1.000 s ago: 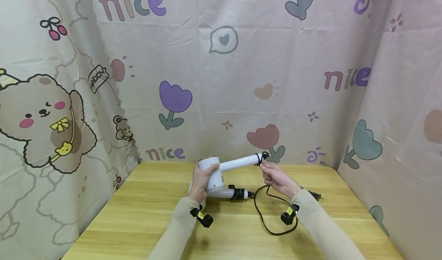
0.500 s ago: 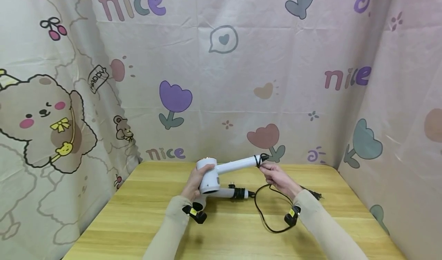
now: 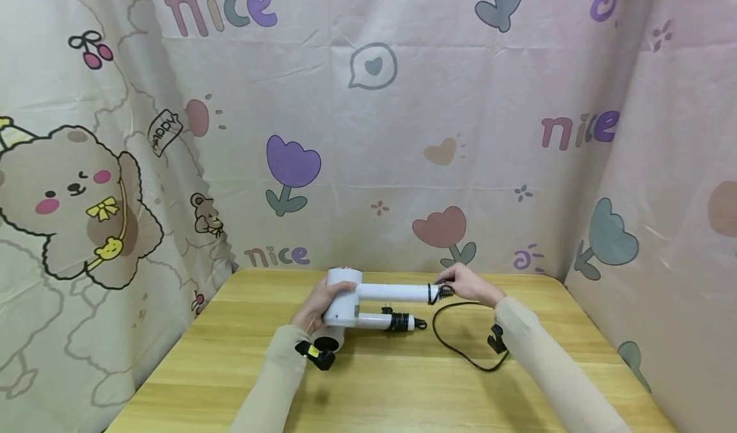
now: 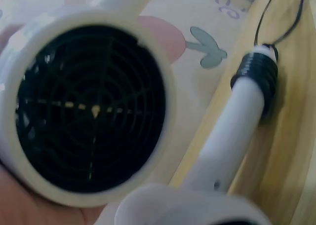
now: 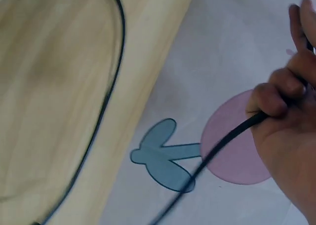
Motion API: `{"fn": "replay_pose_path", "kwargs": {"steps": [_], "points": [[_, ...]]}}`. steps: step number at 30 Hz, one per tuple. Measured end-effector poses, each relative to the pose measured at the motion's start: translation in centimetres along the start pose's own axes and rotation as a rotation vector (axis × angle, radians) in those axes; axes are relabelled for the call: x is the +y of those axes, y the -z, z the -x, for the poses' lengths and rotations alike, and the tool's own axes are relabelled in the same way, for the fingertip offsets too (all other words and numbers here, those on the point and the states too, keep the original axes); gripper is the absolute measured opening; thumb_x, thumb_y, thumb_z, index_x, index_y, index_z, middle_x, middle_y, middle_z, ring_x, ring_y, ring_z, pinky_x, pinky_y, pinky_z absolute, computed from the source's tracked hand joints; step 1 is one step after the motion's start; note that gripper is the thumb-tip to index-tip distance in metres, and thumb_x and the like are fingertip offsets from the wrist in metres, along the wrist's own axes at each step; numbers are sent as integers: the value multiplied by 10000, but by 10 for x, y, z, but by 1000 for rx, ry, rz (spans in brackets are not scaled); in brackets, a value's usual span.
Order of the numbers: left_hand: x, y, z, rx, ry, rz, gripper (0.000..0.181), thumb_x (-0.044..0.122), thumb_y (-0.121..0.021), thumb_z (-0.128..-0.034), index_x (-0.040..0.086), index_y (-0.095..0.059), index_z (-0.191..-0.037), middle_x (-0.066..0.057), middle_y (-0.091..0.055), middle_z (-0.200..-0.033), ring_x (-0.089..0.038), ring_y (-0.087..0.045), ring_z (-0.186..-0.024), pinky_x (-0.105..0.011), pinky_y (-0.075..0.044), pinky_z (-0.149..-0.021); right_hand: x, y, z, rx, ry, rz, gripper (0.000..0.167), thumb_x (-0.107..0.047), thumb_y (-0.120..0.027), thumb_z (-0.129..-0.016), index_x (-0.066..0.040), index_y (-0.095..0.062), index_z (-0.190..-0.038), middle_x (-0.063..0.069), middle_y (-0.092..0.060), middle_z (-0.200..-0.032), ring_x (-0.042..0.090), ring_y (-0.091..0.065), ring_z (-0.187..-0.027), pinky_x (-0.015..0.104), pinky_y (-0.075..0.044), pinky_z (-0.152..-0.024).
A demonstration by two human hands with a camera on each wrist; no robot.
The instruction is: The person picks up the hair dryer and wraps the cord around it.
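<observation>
My left hand [image 3: 315, 302] grips the barrel of a white hair dryer [image 3: 343, 299], thumb across its near side. The left wrist view faces its round dark grille [image 4: 94, 106]. Its handle points right, roughly level, with some turns of black cord around the far end. There my right hand [image 3: 469, 284] holds the power cord [image 3: 460, 355] against the handle's tip; a loose loop hangs below. Curled fingers close round the cord [image 5: 217, 146] in the right wrist view. Below lies a second white hair dryer [image 3: 371, 321], its cord wound round the handle [image 4: 232, 121].
Everything is above or on a wooden table [image 3: 230, 369]. A small black plug [image 3: 387, 309] shows behind the second dryer's handle. Patterned cloth [image 3: 368, 126] hangs behind the table and along both sides.
The held dryer's handle has swung down from sloping upward to nearly level. My right hand has gone from under the handle's end to over it, carrying the cord. My left hand shifted slightly left.
</observation>
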State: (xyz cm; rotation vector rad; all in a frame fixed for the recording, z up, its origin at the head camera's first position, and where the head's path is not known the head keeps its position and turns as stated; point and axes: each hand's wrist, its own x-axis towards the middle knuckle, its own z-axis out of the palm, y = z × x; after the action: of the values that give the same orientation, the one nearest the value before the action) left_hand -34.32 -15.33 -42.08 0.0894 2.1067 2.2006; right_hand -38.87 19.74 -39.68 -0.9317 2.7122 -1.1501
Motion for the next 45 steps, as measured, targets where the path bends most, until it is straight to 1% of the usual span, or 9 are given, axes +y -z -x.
{"fn": "replay_pose_path", "kwargs": {"steps": [4, 7, 14, 21, 25, 29, 32, 38, 45], "points": [[-2, 4, 3, -45, -29, -64, 648, 252, -770, -789, 77, -441, -1318, -148, -606, -1071, -234, -652, -827, -425, -606, -682, -7, 3, -3, -77, -4, 42, 99, -197, -704, -902, -129, -774, -919, -2, -738, -897, 86, -635, -762, 248, -535, -690], [-1, 4, 4, -46, -36, -108, 664, 236, -798, -763, 66, -450, -1302, -160, -593, -1091, -246, -640, -849, -420, -600, -693, -14, 3, -4, -84, -8, 85, 88, -227, -714, -895, -163, -774, -892, -34, -734, -890, 96, -643, -771, 272, -541, -706], [1, 1, 6, 18, -67, -208, 699, 231, -818, -738, 37, -448, -1299, -203, -588, -1117, -279, -637, -875, -415, -599, -695, -38, 1, -2, 7, -36, 201, 105, -223, -730, -875, -133, -784, -877, -26, -740, -885, 94, -646, -784, 315, -553, -708], [1, -6, 5, 112, -132, -236, 740, 234, -836, -729, 35, -436, -1319, -206, -576, -1140, -283, -618, -917, -388, -591, -723, -53, -6, 1, 127, -64, 236, 146, -161, -669, -908, -86, -791, -885, 3, -734, -769, 90, -580, -577, 264, -482, -577], [0, -10, 5, 176, -170, -244, 719, 203, -833, -731, 29, -445, -1311, -212, -570, -1142, -291, -606, -928, -373, -583, -720, -60, -16, 0, 179, -85, 251, 278, -165, -600, -947, -99, -740, -717, -57, -583, -563, 71, -407, -457, 219, -340, -470], [-1, -9, 7, 237, -199, -250, 738, 209, -838, -724, 23, -444, -1319, -217, -561, -1157, -298, -594, -946, -360, -575, -726, -67, -24, -1, 204, -86, 292, 437, -193, -548, -988, -152, -536, -553, -66, -383, -483, 90, -295, -429, 218, -247, -434], [-2, -9, 9, 264, -204, -229, 764, 213, -840, -717, 30, -433, -1337, -209, -560, -1172, -300, -596, -958, -360, -576, -745, -70, -28, -3, 235, -94, 307, 449, -197, -539, -996, -155, -519, -549, -60, -380, -476, 92, -307, -416, 216, -249, -419], [-1, -9, 14, 307, -171, -227, 813, 294, -847, -724, 72, -423, -1381, -171, -560, -1207, -297, -589, -993, -356, -557, -789, -73, -38, -5, 281, -121, 294, 380, -183, -531, -996, -90, -641, -644, -46, -433, -489, 97, -337, -413, 218, -255, -396], [-4, -10, 11, 297, -150, -220, 840, 372, -851, -724, 62, -425, -1378, -178, -548, -1219, -290, -592, -988, -347, -563, -773, -74, -40, -1, 325, -142, 244, 401, -191, -533, -994, -99, -591, -607, -45, -404, -477, 99, -330, -403, 225, -252, -392]]}}
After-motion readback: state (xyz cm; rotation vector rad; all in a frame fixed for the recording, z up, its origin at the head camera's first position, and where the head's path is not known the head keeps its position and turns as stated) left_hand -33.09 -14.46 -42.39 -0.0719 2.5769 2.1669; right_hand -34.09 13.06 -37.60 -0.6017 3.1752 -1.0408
